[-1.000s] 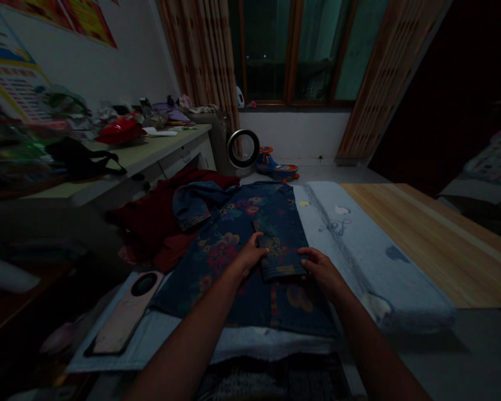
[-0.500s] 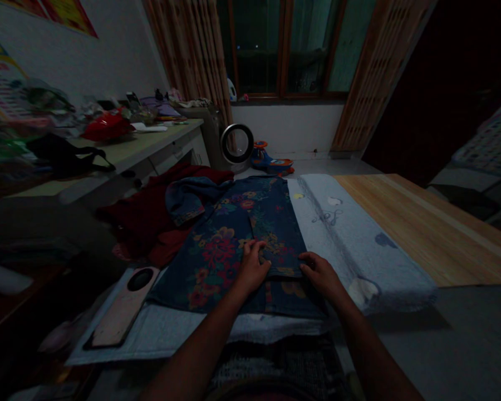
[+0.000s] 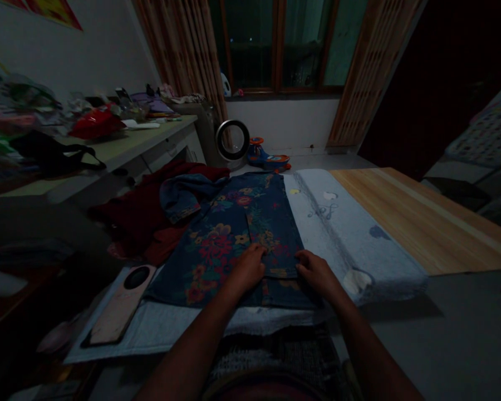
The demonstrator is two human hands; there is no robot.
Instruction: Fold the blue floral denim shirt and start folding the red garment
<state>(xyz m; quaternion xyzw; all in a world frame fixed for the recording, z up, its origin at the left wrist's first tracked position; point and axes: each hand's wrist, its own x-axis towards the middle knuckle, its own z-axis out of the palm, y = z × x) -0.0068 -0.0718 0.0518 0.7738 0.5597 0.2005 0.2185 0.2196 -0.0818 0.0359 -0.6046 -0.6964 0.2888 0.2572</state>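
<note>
In the head view, the folded sleeve (image 3: 275, 234) is now pressed flat onto the floral denim garment (image 3: 217, 245) spread on the pale towel (image 3: 350, 234), the left hand (image 3: 248, 270) having slid inward beside the right hand (image 3: 315, 273), both laid open-palmed, so the fold appears set.

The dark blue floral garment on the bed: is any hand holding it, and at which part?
Both hands rest on the dark blue floral denim garment: left hand and right hand at the near hem of its folded-over part. Whether fingers pinch it cannot be told.
</note>
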